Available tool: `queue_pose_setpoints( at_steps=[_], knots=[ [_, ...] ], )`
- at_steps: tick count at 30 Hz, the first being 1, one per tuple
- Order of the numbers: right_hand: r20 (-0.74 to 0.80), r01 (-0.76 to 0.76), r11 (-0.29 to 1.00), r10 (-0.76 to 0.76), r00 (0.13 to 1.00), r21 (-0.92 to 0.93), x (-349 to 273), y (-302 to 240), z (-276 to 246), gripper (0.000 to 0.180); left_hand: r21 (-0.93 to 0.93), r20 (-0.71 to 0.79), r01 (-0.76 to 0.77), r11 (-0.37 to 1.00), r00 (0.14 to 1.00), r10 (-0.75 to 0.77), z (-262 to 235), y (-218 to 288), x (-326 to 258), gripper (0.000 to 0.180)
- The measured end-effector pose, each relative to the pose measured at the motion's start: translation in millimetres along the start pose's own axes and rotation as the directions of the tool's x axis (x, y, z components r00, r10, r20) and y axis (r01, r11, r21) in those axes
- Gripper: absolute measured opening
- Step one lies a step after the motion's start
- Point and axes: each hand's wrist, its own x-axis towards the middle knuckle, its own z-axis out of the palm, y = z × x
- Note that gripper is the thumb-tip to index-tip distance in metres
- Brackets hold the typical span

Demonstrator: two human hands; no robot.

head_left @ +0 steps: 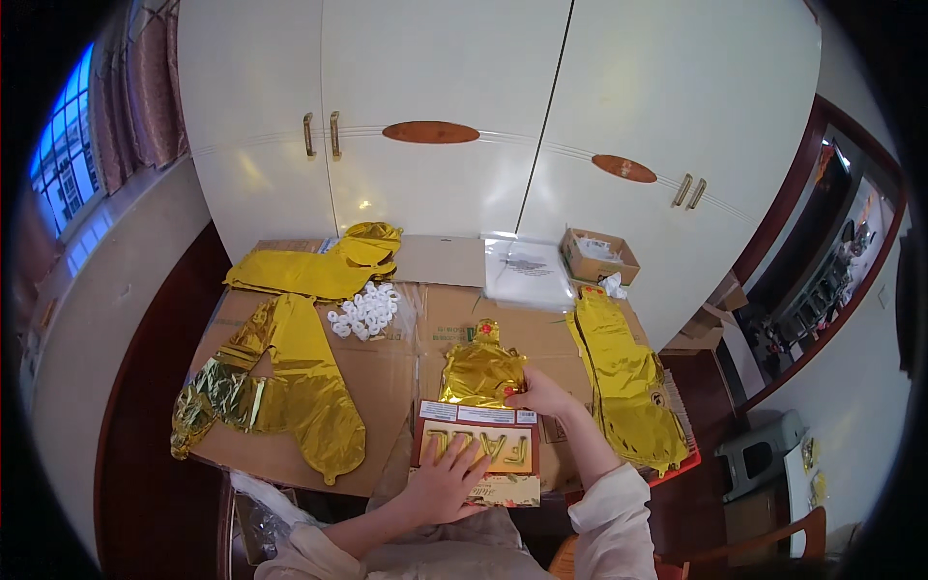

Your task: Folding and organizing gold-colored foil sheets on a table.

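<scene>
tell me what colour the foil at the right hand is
Shiny gold with some red; the foil shows best in the head view.

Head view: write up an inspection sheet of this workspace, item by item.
Surface: brown cardboard.
Things in hand: small gold foil balloon at the upper edge of a red-and-cream printed card.
Clutter: loose white rings, larger gold foil balloons on both sides, open carton.
Hands: left hand spread on the card; right hand at the small balloon's lower right corner.
Cables: nothing seen.
Surroundings: white cabinet, grey stool.
</scene>
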Motion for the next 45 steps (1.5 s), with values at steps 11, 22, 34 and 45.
queue_pose_setpoints(
  at_steps=[11,22,34,45],
  knots=[
    [-0.068,-0.056,0.997,0.053,0.996,-0.045,-3.9,-1.5,4.8,0.032,0.071,0.085,-0.048,0.996,0.995,0.042,-10.8,20.9,-16.0,0.078],
    [-0.088,-0.065,0.997,0.060,0.994,-0.051,-1.7,13.6,4.9,0.023,0.062,0.102,-0.028,0.998,0.995,0.022,-1.2,14.4,-7.3,0.073],
    [-0.012,-0.065,0.998,0.064,0.998,-0.022,-17.7,-21.4,11.0,0.015,0.052,0.108,-0.019,0.998,0.994,0.014,-1.7,9.7,-2.0,0.070],
    [0.129,0.299,0.939,-0.279,0.952,-0.173,-50.2,-11.8,25.5,0.014,0.018,0.082,-0.005,1.000,0.997,0.003,-1.8,10.4,-1.2,0.066]
  ],
)
